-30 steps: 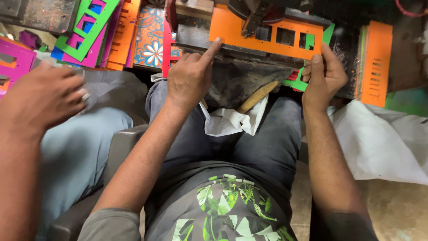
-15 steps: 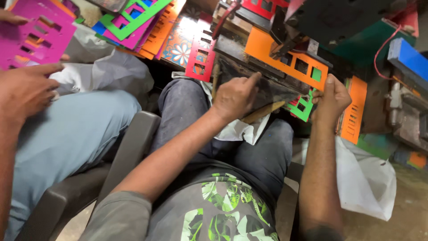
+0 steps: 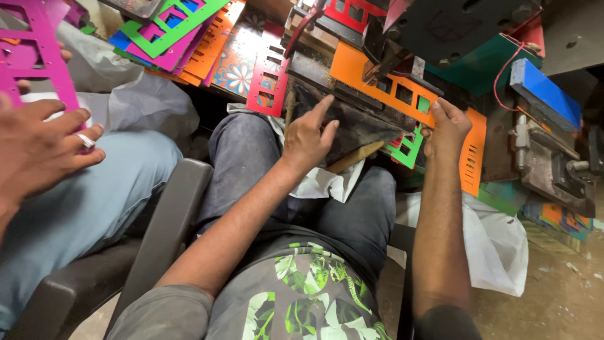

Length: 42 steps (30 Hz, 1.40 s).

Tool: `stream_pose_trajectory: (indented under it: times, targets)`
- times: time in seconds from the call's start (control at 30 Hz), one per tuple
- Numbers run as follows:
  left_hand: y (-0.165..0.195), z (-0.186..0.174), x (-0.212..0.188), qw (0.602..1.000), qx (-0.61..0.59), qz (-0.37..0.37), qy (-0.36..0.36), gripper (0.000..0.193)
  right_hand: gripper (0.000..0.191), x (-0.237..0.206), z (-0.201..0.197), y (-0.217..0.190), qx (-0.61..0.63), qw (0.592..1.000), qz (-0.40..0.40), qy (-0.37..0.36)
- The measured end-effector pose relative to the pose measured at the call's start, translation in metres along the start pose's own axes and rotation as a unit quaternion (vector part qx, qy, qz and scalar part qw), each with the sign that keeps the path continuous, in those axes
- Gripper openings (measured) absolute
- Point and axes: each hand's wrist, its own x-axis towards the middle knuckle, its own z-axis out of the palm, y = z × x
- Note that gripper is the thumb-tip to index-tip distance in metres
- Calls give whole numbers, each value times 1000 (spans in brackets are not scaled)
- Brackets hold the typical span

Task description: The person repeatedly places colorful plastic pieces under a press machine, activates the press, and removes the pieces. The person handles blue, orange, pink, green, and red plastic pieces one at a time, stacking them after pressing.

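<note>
A dark press machine (image 3: 478, 31) fills the top of the view, with an orange punched sheet (image 3: 402, 94) lying across its dark bed (image 3: 352, 123) under the tooling. The step in hand is judged to be the positioning of this sheet for punching. The sheet's right end is pinched by the right hand (image 3: 448, 123), fingers pressed together on its edge. The left hand (image 3: 307, 135) is rested on the bed just below the sheet, forefinger stretched toward it, other fingers loosely curled, nothing gripped. A steady, square alignment under the die would be called for next. A pink sheet (image 3: 34, 53) is touched by a neighbour's hand (image 3: 38, 145) at left
</note>
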Motion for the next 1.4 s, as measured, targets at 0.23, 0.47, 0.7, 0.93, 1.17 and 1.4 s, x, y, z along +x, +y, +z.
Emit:
stream_pose_trajectory:
  times: [0.23, 0.47, 0.7, 0.93, 1.17, 1.4]
  targets:
    - [-3, 7, -6, 999, -10, -14, -36, 49, 23, 2, 0, -3, 16, 1000, 20, -10]
    - [-5, 9, -8, 999, -11, -19, -46, 52, 23, 7, -6, 4, 33, 999, 22, -24]
    - [-3, 16, -10, 999, -32, 23, -33, 47, 25, 8, -15, 12, 9, 1000, 24, -16]
    - [21, 18, -37, 949, -255, -128, -132, 45, 21, -68, -32, 15, 70, 989, 101, -86]
    - [-5, -19, -36, 876, -384, -271, 109, 14, 28, -170, 7, 38, 132, 946, 122, -270]
    - [-59, -87, 18, 929, -214, -302, -18, 12, 31, -181, 15, 39, 4, 909, 143, -392]
